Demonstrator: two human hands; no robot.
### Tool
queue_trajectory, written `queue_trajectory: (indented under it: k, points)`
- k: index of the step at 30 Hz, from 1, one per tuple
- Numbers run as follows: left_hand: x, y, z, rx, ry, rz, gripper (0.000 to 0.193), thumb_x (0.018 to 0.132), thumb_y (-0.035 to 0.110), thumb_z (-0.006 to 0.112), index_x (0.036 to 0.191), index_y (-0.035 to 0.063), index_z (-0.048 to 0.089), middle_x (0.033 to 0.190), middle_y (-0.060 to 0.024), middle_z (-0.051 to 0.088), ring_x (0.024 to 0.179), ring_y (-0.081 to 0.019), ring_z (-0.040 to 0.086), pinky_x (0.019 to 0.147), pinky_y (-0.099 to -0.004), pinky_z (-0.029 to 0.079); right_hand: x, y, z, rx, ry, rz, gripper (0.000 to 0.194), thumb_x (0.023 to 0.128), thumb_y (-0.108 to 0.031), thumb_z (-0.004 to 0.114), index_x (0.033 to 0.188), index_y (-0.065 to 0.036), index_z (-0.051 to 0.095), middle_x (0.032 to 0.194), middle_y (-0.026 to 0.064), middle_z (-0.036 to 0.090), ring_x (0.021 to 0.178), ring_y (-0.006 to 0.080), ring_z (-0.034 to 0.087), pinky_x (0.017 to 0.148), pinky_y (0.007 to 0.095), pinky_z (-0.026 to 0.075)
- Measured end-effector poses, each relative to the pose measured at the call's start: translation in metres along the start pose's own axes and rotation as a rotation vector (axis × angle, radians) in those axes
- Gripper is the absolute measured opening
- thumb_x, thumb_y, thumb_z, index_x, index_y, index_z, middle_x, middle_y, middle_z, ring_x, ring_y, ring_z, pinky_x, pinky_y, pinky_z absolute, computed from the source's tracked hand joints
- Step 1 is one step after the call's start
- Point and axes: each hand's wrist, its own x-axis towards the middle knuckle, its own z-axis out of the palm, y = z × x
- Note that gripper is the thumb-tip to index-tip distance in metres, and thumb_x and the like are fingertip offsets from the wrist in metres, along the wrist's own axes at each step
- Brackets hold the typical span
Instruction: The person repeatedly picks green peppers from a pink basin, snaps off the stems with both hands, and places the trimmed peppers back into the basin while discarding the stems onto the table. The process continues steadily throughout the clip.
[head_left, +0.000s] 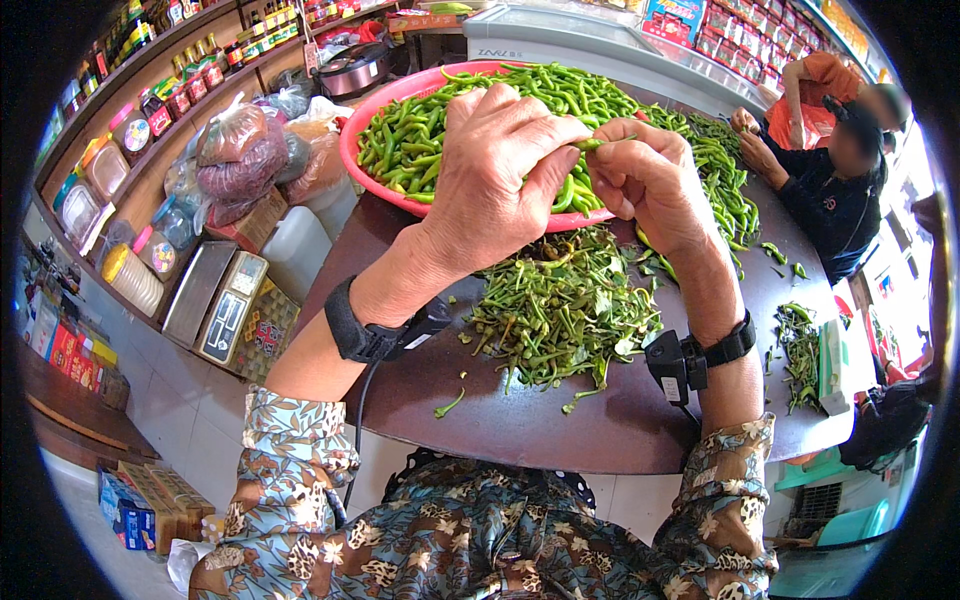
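My left hand (499, 169) is raised over the near edge of a red plastic basket (358, 154) heaped with green chili peppers (405, 135). Between its thumb and fingers is the body of a small green chili pepper (592, 143). My right hand (649, 176) pinches the other end of that pepper, at its stem. Below both hands, a pile of pepper stems and leaves (566, 307) lies on the dark brown table. More green chili peppers (720, 180) are heaped on the table beyond my right wrist. How much of the pepper my left fingers cover is hidden.
Two people (832, 150) sit or stand at the table's right side, one with hands near the peppers. A smaller stem pile (799, 352) lies by a pale green container (832, 367). Left are a scale (232, 307), filled plastic bags (240, 154) and shelves; a chest freezer (555, 45) stands behind.
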Motion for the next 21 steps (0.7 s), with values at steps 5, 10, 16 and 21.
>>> queue_trajectory:
  k: [5, 10, 16, 21]
  points:
    - [-0.0007, 0.0012, -0.0007, 0.003, -0.018, -0.025, 0.014, 0.072, 0.004, 0.063, 0.086, 0.0034, 0.061, 0.072, -0.0066, 0.056, 0.067, -0.0223, 0.05, 0.063, -0.0316, 0.037, 0.0, 0.0, 0.0003, -0.017, 0.005, -0.003, 0.011, 0.073, -0.011, 0.056, 0.076, -0.001, 0.055, 0.057, 0.0004, 0.049, 0.043, 0.0066, 0.046, 0.04, 0.0172, 0.031]
    - [0.0, 0.0015, -0.0006, -0.002, -0.017, -0.026, 0.012, 0.073, 0.004, 0.062, 0.085, 0.0025, 0.06, 0.072, -0.0073, 0.056, 0.068, -0.0227, 0.05, 0.063, -0.0318, 0.037, 0.0004, 0.0001, 0.0013, -0.039, 0.006, -0.014, 0.01, 0.073, -0.01, 0.055, 0.076, 0.0, 0.054, 0.054, 0.0003, 0.048, 0.042, 0.0061, 0.045, 0.039, 0.0174, 0.03]
    - [-0.0012, 0.0012, -0.001, -0.011, -0.017, -0.055, 0.01, 0.075, 0.004, 0.06, 0.084, 0.0008, 0.06, 0.072, -0.0083, 0.056, 0.068, -0.0234, 0.051, 0.064, -0.0318, 0.038, -0.0002, 0.0015, 0.0034, -0.002, 0.031, -0.017, 0.009, 0.074, -0.009, 0.055, 0.075, 0.0, 0.054, 0.051, 0.0005, 0.047, 0.041, 0.0063, 0.044, 0.037, 0.0184, 0.029]
    - [-0.0017, -0.0007, -0.0005, -0.102, -0.017, -0.161, 0.007, 0.074, 0.008, 0.058, 0.08, 0.0048, 0.059, 0.072, -0.0056, 0.058, 0.072, -0.0221, 0.053, 0.068, -0.0339, 0.035, 0.0017, 0.0033, 0.0037, 0.02, 0.005, -0.003, 0.01, 0.077, -0.01, 0.053, 0.076, 0.0, 0.056, 0.053, 0.0, 0.045, 0.041, 0.0065, 0.043, 0.037, 0.0188, 0.027]
